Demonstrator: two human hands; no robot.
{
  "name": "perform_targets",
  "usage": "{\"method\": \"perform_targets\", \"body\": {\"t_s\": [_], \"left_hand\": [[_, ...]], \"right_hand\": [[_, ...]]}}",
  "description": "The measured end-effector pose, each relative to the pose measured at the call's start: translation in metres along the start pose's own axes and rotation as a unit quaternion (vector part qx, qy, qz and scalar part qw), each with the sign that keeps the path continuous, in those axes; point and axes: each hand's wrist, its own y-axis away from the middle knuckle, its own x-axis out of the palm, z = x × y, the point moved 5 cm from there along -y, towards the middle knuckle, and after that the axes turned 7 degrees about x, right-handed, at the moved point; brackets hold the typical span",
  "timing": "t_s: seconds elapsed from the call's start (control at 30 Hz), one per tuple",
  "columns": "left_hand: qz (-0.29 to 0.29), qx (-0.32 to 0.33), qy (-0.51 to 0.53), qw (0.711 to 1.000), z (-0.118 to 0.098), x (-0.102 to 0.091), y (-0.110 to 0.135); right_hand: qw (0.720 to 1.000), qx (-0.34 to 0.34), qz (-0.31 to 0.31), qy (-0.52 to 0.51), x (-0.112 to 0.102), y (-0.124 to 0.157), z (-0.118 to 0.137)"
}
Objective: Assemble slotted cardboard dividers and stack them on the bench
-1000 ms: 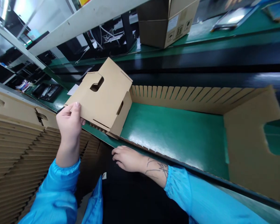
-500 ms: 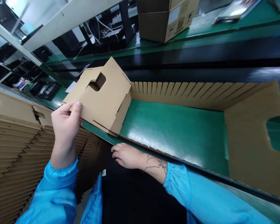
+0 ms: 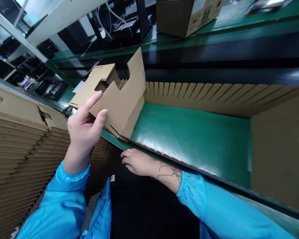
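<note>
My left hand [image 3: 86,124] is beside a brown cardboard flap [image 3: 122,96], thumb and index finger apart, the other fingers partly hidden. That flap, with a cut-out notch, stands tilted up at the left part of a long slotted cardboard frame. Behind it a second flap [image 3: 93,79] lies lower, and several cardboard edges show through the gap. The frame's far slotted wall [image 3: 189,96] runs to the right. My right hand [image 3: 139,162] rests near the table's front edge, below the frame's near wall, its fingers loosely bent and holding nothing.
The frame lies on a green table [image 3: 189,139]. Stacked flat cardboard pieces [image 3: 12,159] rise at the left. A closed carton [image 3: 181,20] stands on the green surface behind a dark strip. White cables [image 3: 117,20] and black equipment are at the back left.
My left hand has moved right and spread its thumb and index finger. The notched flap has swung up from lying over the other flap. My right hand stays near the edge.
</note>
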Motion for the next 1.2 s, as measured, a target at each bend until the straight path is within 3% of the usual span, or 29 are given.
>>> {"method": "perform_targets", "body": {"t_s": [0.23,0.43,0.6,0.9,1.2], "left_hand": [[-0.004,0.016,-0.035,0.999,0.004,0.008,0.003],[0.028,0.057,-0.054,0.997,-0.005,0.018,0.015],[0.098,0.118,-0.062,0.986,-0.008,0.031,0.028],[0.276,0.159,-0.059,0.946,0.002,0.058,0.045],[0.33,0.145,-0.074,0.93,0.002,0.057,0.045]], "right_hand": [[1.0,0.001,-0.002,0.004,0.002,-0.001,-0.001],[1.0,0.001,0.001,-0.004,-0.002,0.0,0.001],[1.0,0.003,0.0,0.001,-0.004,0.0,0.002],[1.0,0.01,0.001,-0.003,-0.003,0.0,0.002],[1.0,0.021,0.011,-0.003,-0.008,0.0,0.005]]}}
